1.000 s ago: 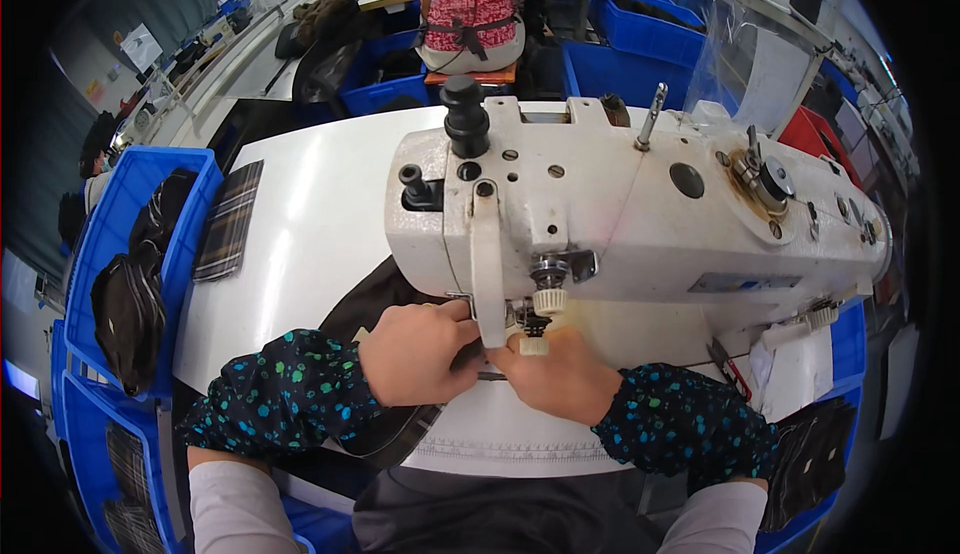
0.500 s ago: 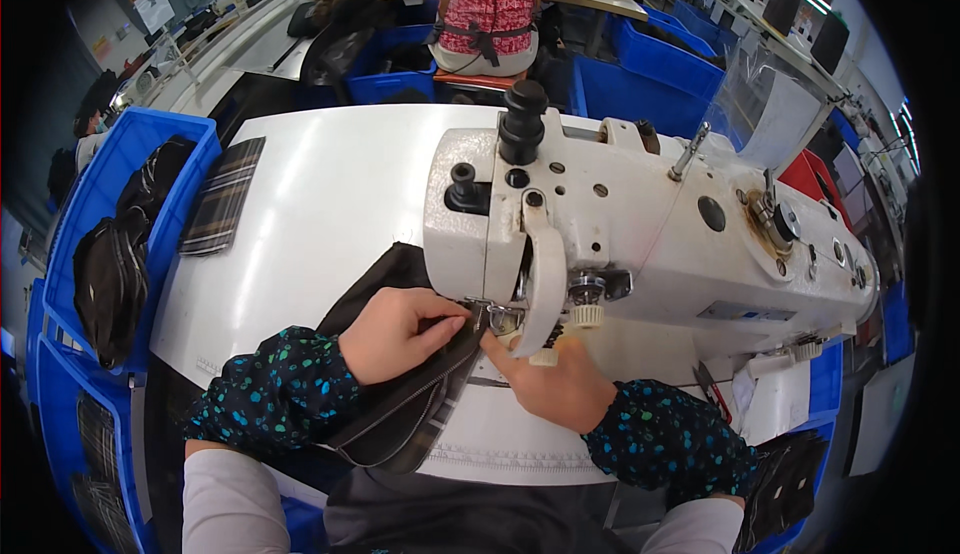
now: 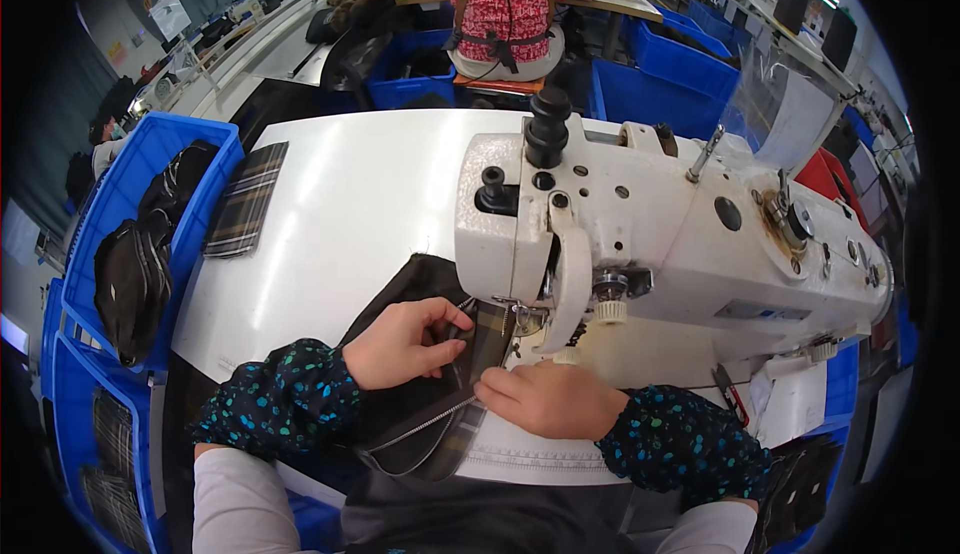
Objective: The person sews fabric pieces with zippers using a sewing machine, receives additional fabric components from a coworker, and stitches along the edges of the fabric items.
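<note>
A dark brown fabric piece (image 3: 415,282) with plaid lining lies on the white table, partly under the head of a white sewing machine (image 3: 640,219). My left hand (image 3: 405,344) pinches the fabric just left of the needle area, thumb and fingers closed. My right hand (image 3: 550,399) is closed at the fabric's right edge, in front of the presser foot (image 3: 525,319). An open zipper (image 3: 420,426) with metal teeth runs across the fabric toward the right fingertips, which grip its edge. The plaid lining (image 3: 490,332) shows between the hands.
A plaid cloth piece (image 3: 245,199) lies at the table's far left. Blue bins (image 3: 215,149) with dark pouches stand alongside. Small red-handled snips (image 3: 732,394) rest right of my right hand. Beyond the table sits a person in a red patterned top (image 3: 505,4).
My right hand has drawn back from the needle area toward me and now grips the zipper edge. The fabric between my hands has spread, baring more plaid lining. The whole view has shifted slightly.
</note>
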`<state>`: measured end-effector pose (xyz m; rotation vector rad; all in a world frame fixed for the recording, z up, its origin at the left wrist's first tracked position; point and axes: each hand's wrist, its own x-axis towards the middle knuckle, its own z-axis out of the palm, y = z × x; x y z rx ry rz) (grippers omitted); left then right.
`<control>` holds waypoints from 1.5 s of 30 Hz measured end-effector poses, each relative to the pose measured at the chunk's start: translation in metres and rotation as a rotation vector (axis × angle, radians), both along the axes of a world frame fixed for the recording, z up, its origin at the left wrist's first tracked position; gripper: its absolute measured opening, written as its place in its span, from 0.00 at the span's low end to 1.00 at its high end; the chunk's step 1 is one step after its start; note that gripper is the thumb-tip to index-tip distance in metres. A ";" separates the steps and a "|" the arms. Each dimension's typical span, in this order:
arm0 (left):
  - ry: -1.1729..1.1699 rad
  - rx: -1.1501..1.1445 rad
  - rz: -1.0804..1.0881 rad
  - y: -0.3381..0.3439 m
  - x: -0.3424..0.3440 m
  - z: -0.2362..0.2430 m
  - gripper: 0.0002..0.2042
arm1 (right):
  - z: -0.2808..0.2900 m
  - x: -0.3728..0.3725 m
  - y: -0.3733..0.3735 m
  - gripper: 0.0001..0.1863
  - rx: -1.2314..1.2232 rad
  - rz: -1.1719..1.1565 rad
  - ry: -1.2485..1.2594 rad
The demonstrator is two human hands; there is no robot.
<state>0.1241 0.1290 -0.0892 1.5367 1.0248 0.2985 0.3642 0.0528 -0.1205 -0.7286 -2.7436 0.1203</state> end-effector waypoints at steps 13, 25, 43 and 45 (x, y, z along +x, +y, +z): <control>0.437 1.343 -0.353 -0.015 0.025 0.021 0.16 | 0.005 0.006 0.001 0.08 0.308 -0.073 0.095; 0.196 1.179 -0.410 -0.011 0.021 -0.003 0.16 | 0.004 -0.013 -0.034 0.18 0.280 -0.155 0.080; 0.349 1.186 -0.413 -0.018 0.036 0.014 0.16 | -0.012 -0.015 -0.027 0.13 0.444 -0.197 0.100; 0.324 1.250 -0.381 -0.012 0.039 0.015 0.14 | -0.010 -0.013 -0.023 0.12 0.407 -0.234 0.087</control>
